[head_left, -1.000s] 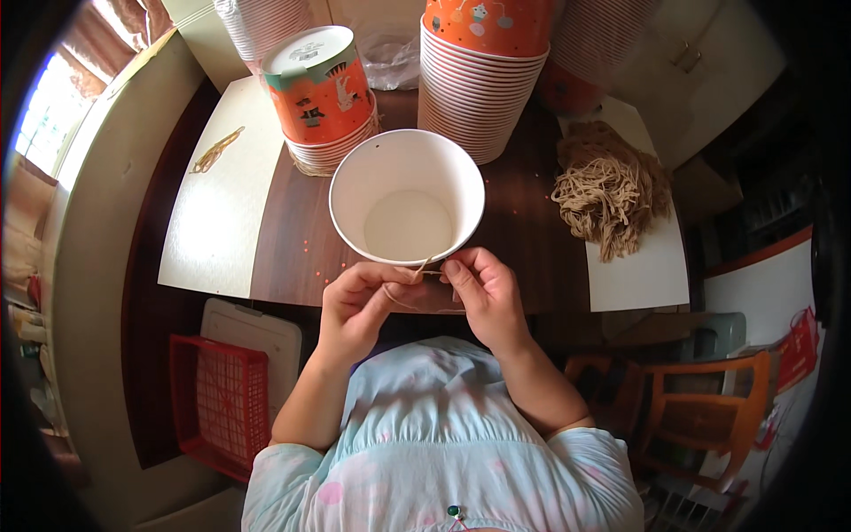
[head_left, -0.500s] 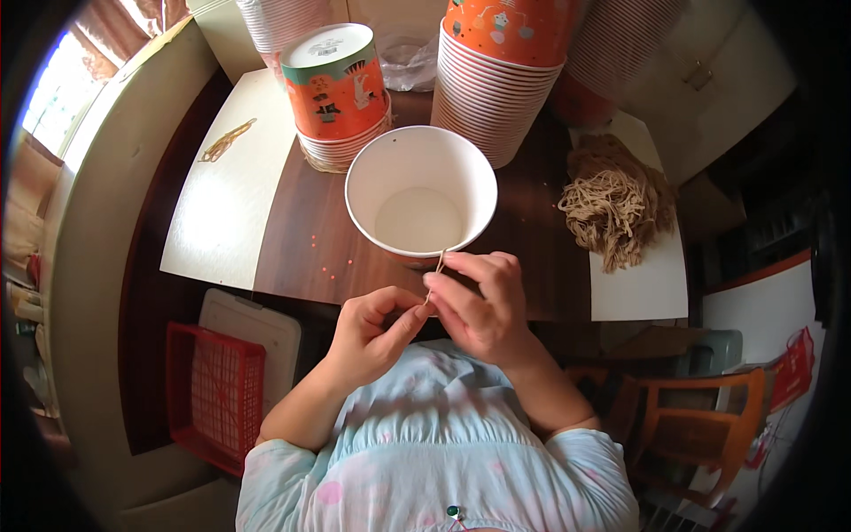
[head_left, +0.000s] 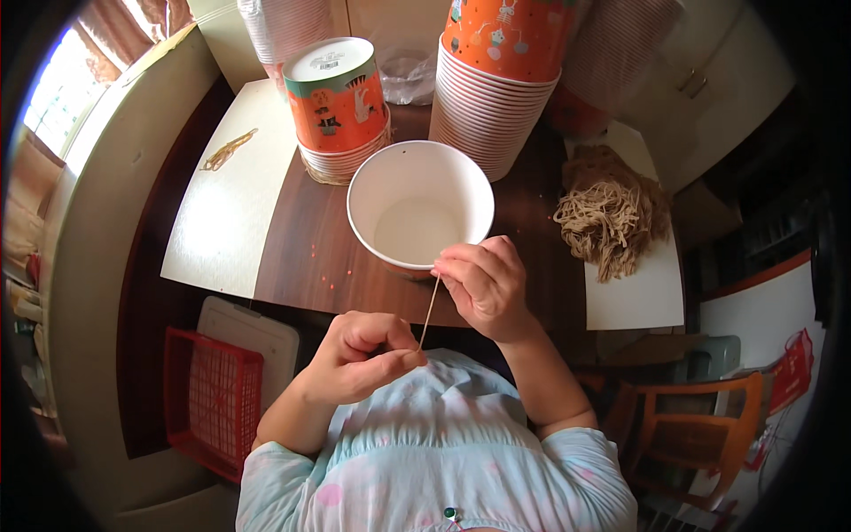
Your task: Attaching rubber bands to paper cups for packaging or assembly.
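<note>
In the head view, the two hands are apart from each other, and one thin tan cord [head_left: 430,310] goes between them, looking straight, in the lower middle of the frame. The left hand [head_left: 362,356], lower and more to the left, pinches the lower end of the cord between thumb and bent forefinger. The right hand [head_left: 484,285], higher and just right of the centre, has its fingertips closed on the upper end. These fingertips are at the near rim of a white-lined bucket [head_left: 417,170]; whether they touch this rim, I cannot tell. The bucket stands near the centre of the frame with its mouth upward, and its far inner wall has a small dark spot.

It stands on the dark brown part of a table [head_left: 292,244], whose two sides are white. Behind it, toward upper left, one orange bucket [head_left: 335,113] with a green band sits upside down on white rims. A tall stack of buckets [head_left: 489,111] is at the top, right of the centre. At the right, a loose bundle of brown cords [head_left: 607,217] lies on the table. A red basket [head_left: 217,403] is at lower left.
</note>
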A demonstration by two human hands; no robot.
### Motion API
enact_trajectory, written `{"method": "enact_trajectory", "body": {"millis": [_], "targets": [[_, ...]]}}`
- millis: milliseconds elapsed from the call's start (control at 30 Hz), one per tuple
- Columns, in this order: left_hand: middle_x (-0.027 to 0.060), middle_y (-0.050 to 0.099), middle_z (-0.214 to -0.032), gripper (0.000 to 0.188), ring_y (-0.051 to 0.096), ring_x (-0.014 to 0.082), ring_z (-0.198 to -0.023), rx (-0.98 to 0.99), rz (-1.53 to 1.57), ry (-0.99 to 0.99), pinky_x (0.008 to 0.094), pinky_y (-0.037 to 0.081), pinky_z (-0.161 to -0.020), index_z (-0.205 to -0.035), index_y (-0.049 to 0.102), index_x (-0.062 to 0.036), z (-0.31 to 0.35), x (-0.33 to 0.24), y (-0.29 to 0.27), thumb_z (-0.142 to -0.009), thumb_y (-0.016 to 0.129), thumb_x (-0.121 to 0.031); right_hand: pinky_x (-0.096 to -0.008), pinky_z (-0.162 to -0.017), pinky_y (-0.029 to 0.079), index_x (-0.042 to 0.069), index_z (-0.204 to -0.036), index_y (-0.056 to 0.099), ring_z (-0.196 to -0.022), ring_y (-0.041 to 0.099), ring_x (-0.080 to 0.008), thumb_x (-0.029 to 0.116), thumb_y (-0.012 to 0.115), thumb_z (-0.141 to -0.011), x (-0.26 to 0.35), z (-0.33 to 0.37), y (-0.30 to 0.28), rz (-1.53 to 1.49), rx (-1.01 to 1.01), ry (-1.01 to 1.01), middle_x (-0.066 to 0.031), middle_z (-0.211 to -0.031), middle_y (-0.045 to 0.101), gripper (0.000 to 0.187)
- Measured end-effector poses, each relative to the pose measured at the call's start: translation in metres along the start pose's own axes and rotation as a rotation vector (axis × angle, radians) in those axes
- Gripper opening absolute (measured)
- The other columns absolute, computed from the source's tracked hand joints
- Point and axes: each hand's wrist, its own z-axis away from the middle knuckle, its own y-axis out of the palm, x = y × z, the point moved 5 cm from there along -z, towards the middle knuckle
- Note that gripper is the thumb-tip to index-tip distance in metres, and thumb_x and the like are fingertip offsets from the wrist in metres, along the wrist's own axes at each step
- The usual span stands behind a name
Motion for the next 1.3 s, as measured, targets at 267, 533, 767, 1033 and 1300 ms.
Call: {"method": "enact_trajectory", "body": {"millis": [267,533,767,1033,1300], "targets": [[0.0094,0.067,-0.082,0.024,0.06,0.0112,-0.07,0.279,-0.376,-0.144,0.0242,0.048,-0.063,-0.105,0.065,0.0013,0.009,-0.025,-0.024,-0.092,0.062,-0.019,-0.0348,-0.069,0.047,0.006,-0.085,0.063,-0.074,0.06,-0.0239,-0.004,0.072,-0.067,-0.037,-0.017,-0.05,-0.185,0.21,-0.014,-0.0075,-0.091,0.068,0.022],[0.0004,0.065,-0.076,0.021,0.054,0.0045,-0.066,-0.102,-0.344,-0.238,0.0202,0.042,-0.057,-0.087,0.066,0.0016,0.004,-0.084,-0.086,-0.092,0.062,-0.018,-0.0354,-0.079,0.045,0.006,-0.089,0.067,-0.089,0.059,-0.0252,0.008,0.079,-0.063,-0.064,-0.014,-0.082,-0.15,0.597,0.205,-0.0087,-0.107,0.065,0.029],[0.0012,0.063,-0.072,0.023,0.054,0.0053,-0.066,0.154,-0.724,-0.047,0.0241,0.044,-0.059,-0.089,0.066,0.0014,-0.117,-0.098,-0.003,-0.09,0.062,-0.021,-0.0337,-0.097,0.04,-0.001,-0.139,0.034,-0.112,0.051,-0.0186,0.03,0.07,-0.085,-0.021,-0.078,-0.038,-1.124,0.493,0.727,-0.0156,-0.13,0.049,0.072],[-0.0044,0.053,-0.062,0.024,0.045,0.0033,-0.054,0.155,-0.308,-0.342,0.0191,0.036,-0.051,-0.087,0.067,-0.003,-0.114,-0.049,-0.042,-0.093,0.06,-0.026,-0.0203,-0.072,0.047,-0.001,-0.09,0.066,-0.079,0.057,-0.0042,0.015,0.061,-0.092,-0.067,-0.077,-0.041,-0.791,0.435,0.85,-0.0003,-0.084,0.066,0.017],[-0.0041,0.053,-0.062,0.027,0.046,0.0042,-0.055,0.103,-0.232,-0.357,0.0199,0.038,-0.051,-0.086,0.066,-0.0025,-0.098,-0.026,-0.058,-0.093,0.061,-0.028,-0.025,-0.074,0.044,-0.001,-0.094,0.066,-0.08,0.054,-0.0092,0.018,0.066,-0.087,-0.074,-0.065,-0.039,-0.445,0.671,0.59,-0.0033,-0.09,0.062,0.02]]}}
